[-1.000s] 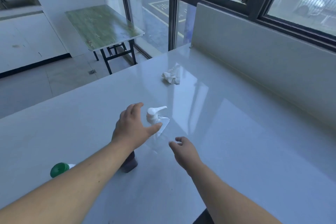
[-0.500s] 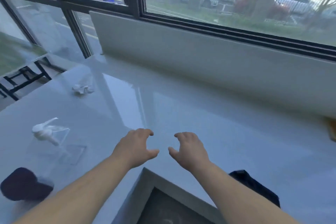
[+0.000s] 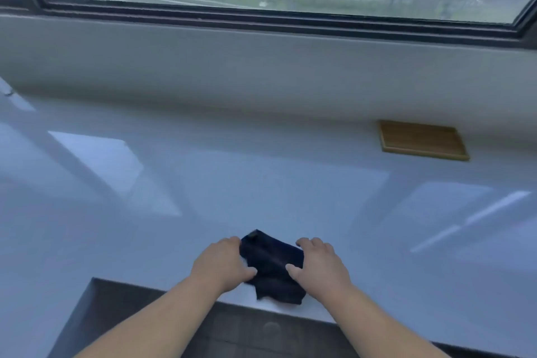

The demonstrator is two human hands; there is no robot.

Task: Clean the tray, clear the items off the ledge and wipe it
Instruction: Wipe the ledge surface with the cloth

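Observation:
A dark navy cloth (image 3: pixel 273 267) lies bunched on the glossy white ledge (image 3: pixel 261 183) near its front edge. My left hand (image 3: pixel 222 266) rests on the cloth's left side and my right hand (image 3: pixel 318 266) on its right side, both with fingers curled onto the fabric. A shallow wooden tray (image 3: pixel 422 140) lies flat and bare at the back right, against the low white wall under the window.
A dark recess (image 3: pixel 174 325) with a tiled bottom cuts into the ledge just below my hands. A low white wall (image 3: pixel 261 67) and a black-framed window (image 3: pixel 276 17) run along the back of the ledge.
The view has swung right, away from the pump bottle, tissue and green-capped bottle. Both hands have moved from hovering empty onto the dark cloth. The wooden tray has come into view.

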